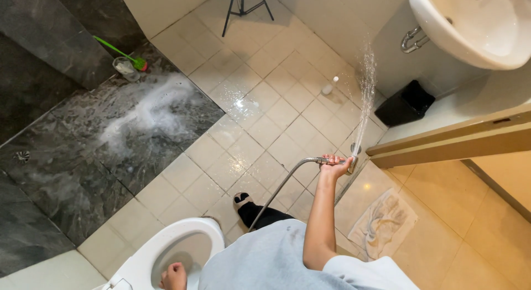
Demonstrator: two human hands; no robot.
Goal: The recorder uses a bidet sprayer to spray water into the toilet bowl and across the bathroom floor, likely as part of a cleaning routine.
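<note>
Closest to the camera, the left hand [173,276] rests with curled fingers on the white toilet bowl [166,247], probably for support. Right hand [338,167] closes its fingers around the spray nozzle [349,164], aiming water at the wall under the sink [470,30].

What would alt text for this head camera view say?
The right hand aims a hose sprayer across a wet tiled bathroom floor, while the left hand rests on the toilet. A sink is upper right.
</note>
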